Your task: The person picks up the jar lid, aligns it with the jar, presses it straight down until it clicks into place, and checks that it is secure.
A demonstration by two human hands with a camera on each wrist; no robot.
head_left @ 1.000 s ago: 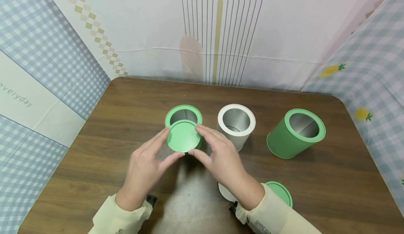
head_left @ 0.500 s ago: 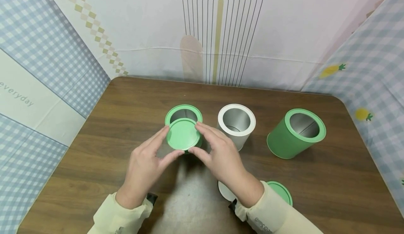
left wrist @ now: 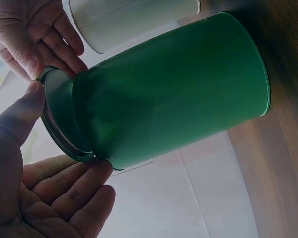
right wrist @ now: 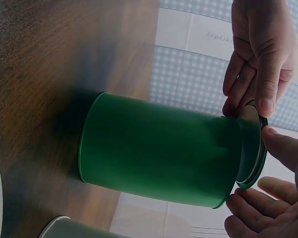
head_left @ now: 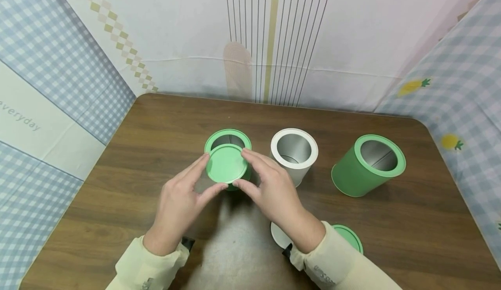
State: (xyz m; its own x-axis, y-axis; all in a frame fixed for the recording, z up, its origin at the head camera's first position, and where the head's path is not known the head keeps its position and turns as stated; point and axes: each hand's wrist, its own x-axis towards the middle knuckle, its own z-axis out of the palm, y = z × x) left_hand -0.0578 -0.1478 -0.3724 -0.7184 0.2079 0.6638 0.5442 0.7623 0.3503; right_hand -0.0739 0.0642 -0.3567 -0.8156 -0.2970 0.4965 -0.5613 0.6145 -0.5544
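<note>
A round green lid (head_left: 227, 164) is being pinched at its rim, in wide finger-and-thumb spans, near ten and six o'clock by the left hand (head_left: 179, 198) and two and five by the right hand (head_left: 274, 190). It is being held above the six-o'clock edge of the green canister (left wrist: 179, 94). Lightness, stiffness and slipperiness are being presumed, a rim hold being favoured.

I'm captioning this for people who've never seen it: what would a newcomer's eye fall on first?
Probably the green lid, held tilted by the left hand and right hand at the mouth of the leftmost green can. Next, the open white can beside it and the open green can farther right.
</note>
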